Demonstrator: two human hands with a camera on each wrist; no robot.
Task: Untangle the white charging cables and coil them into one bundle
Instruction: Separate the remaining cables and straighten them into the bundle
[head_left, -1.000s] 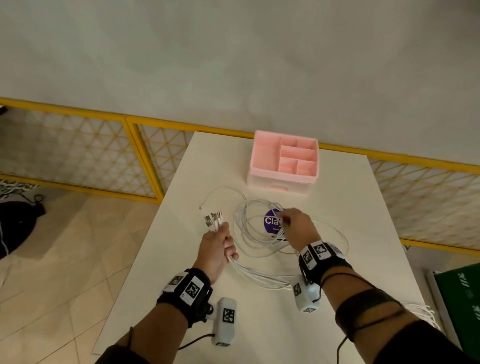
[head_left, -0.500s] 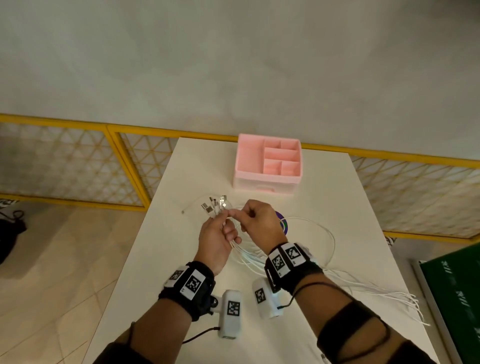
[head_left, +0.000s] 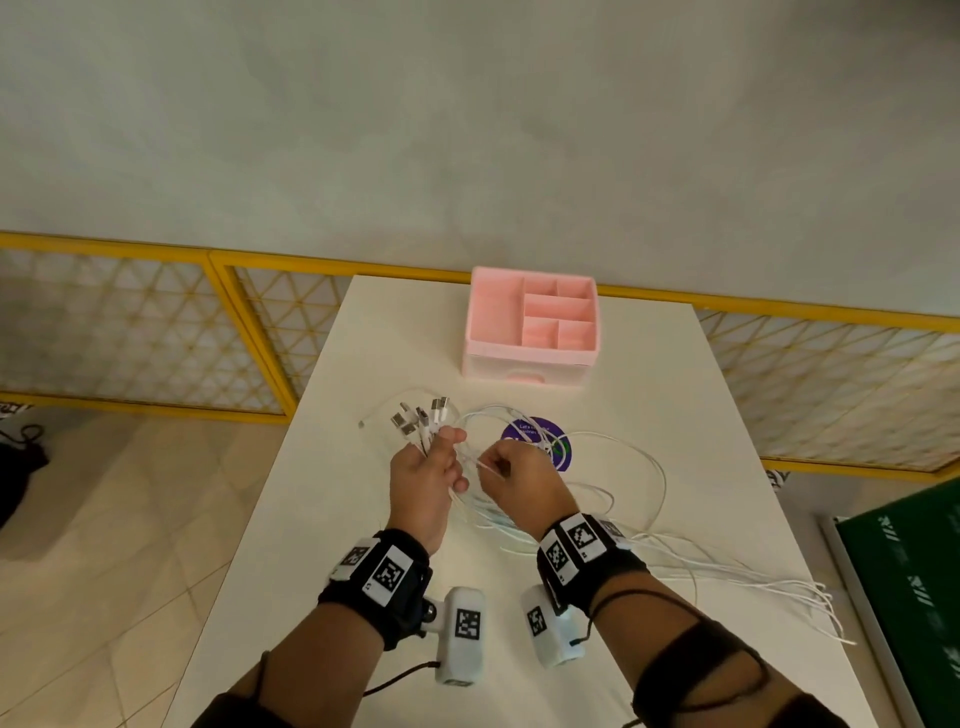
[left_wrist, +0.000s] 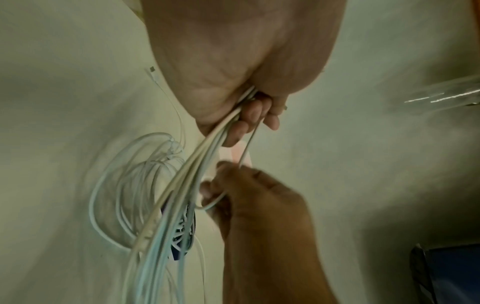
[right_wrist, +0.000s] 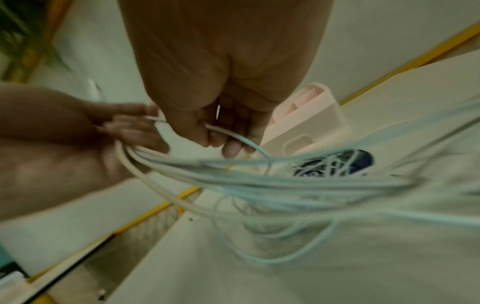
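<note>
Both hands gripping the cables

While the left hand (head_left: 423, 480) curls its fingers (left_wrist: 255, 112) round a bunch of white charging cables (head_left: 597, 525), plug ends (head_left: 421, 418) fan out above the fist. Just beside it, the right hand (head_left: 519, 480) pinches a single strand. Loose loops trail across the white table (head_left: 649, 374), over a purple sticker (head_left: 535, 444), near a pink organizer (head_left: 532, 327).

On the white rectangular table (head_left: 649, 395) we saw a pink plastic organiser box (head_left: 531, 328) with open compartments and a front drawer, and nearer, a round purple sticker (head_left: 524, 434). Behind stood a yellow-framed lattice fence (head_left: 156, 332); a green board (head_left: 914, 587) lay at right.
</note>
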